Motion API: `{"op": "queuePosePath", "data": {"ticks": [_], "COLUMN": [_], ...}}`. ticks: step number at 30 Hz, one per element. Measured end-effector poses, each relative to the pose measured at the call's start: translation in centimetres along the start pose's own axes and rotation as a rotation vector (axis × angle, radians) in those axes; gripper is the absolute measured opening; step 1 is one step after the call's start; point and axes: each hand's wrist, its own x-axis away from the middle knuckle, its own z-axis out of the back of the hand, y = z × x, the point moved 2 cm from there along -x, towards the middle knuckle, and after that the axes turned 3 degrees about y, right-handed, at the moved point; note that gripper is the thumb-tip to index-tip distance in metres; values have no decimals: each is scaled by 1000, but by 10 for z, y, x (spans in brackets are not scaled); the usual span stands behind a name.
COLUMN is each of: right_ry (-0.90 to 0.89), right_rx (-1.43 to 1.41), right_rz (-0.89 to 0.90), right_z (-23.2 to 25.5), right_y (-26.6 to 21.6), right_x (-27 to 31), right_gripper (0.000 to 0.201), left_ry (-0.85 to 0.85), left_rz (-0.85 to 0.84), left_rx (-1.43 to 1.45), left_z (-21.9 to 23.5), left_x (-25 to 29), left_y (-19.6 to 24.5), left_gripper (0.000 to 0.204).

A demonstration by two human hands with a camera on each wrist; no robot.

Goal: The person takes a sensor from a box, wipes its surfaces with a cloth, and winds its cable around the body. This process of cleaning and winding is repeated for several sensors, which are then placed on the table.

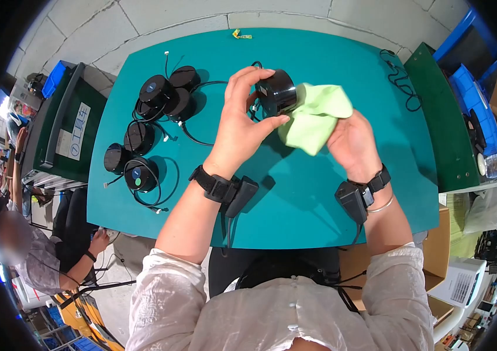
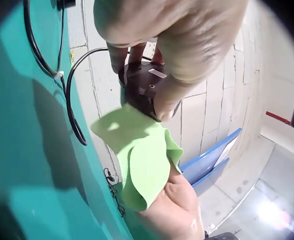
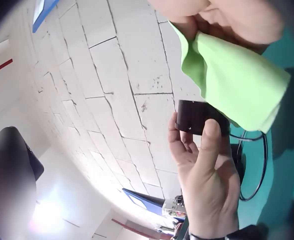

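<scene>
A glossy black cylinder (image 1: pixel 276 93) with a cable is held above the teal table by the left hand (image 1: pixel 238 126), its thumb and fingers gripping opposite sides. In the right hand (image 1: pixel 355 143) is a light green cloth (image 1: pixel 314 120), which lies against the cylinder's right side. The left wrist view shows the cloth (image 2: pixel 146 160) against the lower end of the cylinder (image 2: pixel 143 85). Seen from the right wrist, the cloth (image 3: pixel 234 80) covers part of the cylinder (image 3: pixel 194 117); the right fingers are partly hidden behind it.
Several black cylinders with cables (image 1: pixel 139 137) stand on the left of the teal table (image 1: pixel 318 205). A black cable (image 1: pixel 401 79) lies at the back right, a small yellow wrapper (image 1: pixel 241 35) at the back edge. Another person (image 1: pixel 44 257) sits at the left.
</scene>
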Motion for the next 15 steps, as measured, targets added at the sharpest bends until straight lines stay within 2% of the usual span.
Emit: {"op": "queuePosePath", "data": {"ticks": [1,3,4,7,8,9,11,15], "right_ry": [-3,-20,-23,-288,-435,-368,-315,-143], "right_rx": [2,77,79,763,1074,1195,1182,1119], "right_rz": [-1,288,286,478,696,796,818,755], "right_z": [-3,-11,-10,-22,-32,-45,-46,-24], "right_y": [-3,-17,-15,-5,-7,-3,0,-1], "right_x": [1,5,6,15,19,27,28,16], "right_gripper": [32,33,33,34,37,37,34,31], "left_ry": [3,-1,-6,-2,-11,-2,-48,-187], "left_rz": [-1,98,136,161,170,186,196,103], "left_rx": [0,37,24,52,53,37,-4,-58], "left_z": [0,-3,-5,-10,-11,-12,-12,-18], "left_x": [0,2,3,7,7,8,8,11], "left_y": [1,1,0,4,7,6,8,14], "left_gripper": [75,80,85,88,89,89,90,92]}}
